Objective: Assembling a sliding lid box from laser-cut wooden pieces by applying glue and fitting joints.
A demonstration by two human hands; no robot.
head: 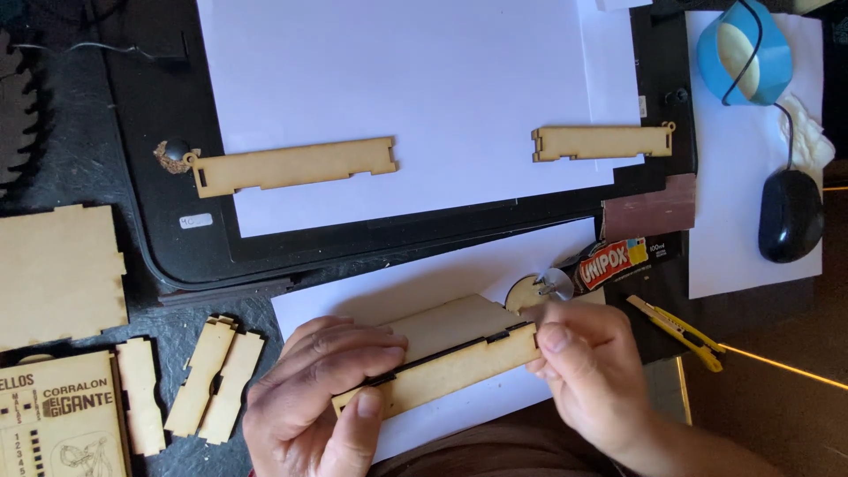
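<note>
1. Head view, lower centre of the frame: the left hand (314,389) is closed on the left end of a wooden panel assembly (446,353), fingers curled over its top and the thumb pressing the front strip.
2. The right hand (587,371) pinches the right end of the same assembly between thumb and fingers. The assembly is two flat, notched pieces of light wood meeting along a dark seam, held tilted above a white sheet (424,283).
3. Just above the right hand lie a round wooden disc (526,291) and a glue tube (618,261); a yellow utility knife (676,331) lies to its right.
4. Upper half: two notched wooden strips, a long one (296,165) at left and a short one (601,141) at right, rest on white paper over a dark board (159,221).
5. Left edge: more wood pieces (212,380) and a large panel (57,274) lie on the counter (79,132).
6. Upper right: a black mouse (789,215) and a blue tape roll (742,53).
</note>
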